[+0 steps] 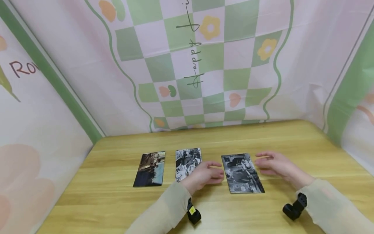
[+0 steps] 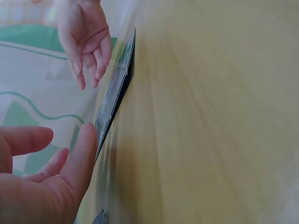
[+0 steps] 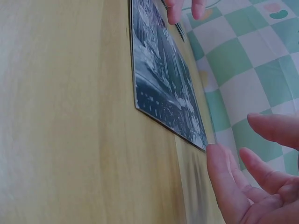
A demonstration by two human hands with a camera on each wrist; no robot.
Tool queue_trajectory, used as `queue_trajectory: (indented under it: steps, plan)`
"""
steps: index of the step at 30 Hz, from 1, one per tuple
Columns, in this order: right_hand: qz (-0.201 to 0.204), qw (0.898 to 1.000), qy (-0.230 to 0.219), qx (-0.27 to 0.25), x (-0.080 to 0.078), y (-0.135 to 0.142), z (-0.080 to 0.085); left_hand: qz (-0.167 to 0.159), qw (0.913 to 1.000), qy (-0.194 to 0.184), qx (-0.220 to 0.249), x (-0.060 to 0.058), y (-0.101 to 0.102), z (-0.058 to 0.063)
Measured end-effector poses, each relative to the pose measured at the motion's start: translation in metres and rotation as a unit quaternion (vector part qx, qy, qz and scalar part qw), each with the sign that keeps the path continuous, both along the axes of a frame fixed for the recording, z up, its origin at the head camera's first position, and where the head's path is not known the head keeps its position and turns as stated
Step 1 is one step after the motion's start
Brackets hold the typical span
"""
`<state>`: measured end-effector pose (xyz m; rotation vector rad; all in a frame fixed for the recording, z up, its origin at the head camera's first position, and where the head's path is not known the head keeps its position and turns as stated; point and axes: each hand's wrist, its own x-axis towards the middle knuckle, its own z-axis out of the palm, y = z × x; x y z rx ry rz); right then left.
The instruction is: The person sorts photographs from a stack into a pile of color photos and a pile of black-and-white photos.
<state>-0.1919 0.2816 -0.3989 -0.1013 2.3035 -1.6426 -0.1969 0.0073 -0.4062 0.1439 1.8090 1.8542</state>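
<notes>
Three picture cards lie in a row on the wooden table. The right one, a black-and-white card, has a hand on either side of it. My left hand is at its left edge with fingers loosely extended, partly covering the middle black-and-white card. On the other side, my right hand is beside the right edge, its fingers relaxed and holding nothing. In the right wrist view, a fingertip comes right up to a corner of the card. The colour card lies farthest left.
Patterned cloth hangs behind and at both sides of the wooden table. A black wrist camera is strapped on the right sleeve, another camera on the left.
</notes>
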Motion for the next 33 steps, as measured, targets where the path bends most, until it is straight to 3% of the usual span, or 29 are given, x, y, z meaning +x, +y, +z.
queue_trajectory:
  steps: [15,33]
  plan:
    - [-0.008,0.999,-0.034,-0.035,-0.0013,0.0003,-0.0073,-0.016,0.9997,-0.015,0.007,-0.0013,0.0049,-0.0061]
    - [-0.015,0.999,-0.029,-0.009,0.001,-0.0003,-0.0057,-0.015,0.9997,-0.017,0.001,-0.0012,0.0067,-0.0066]
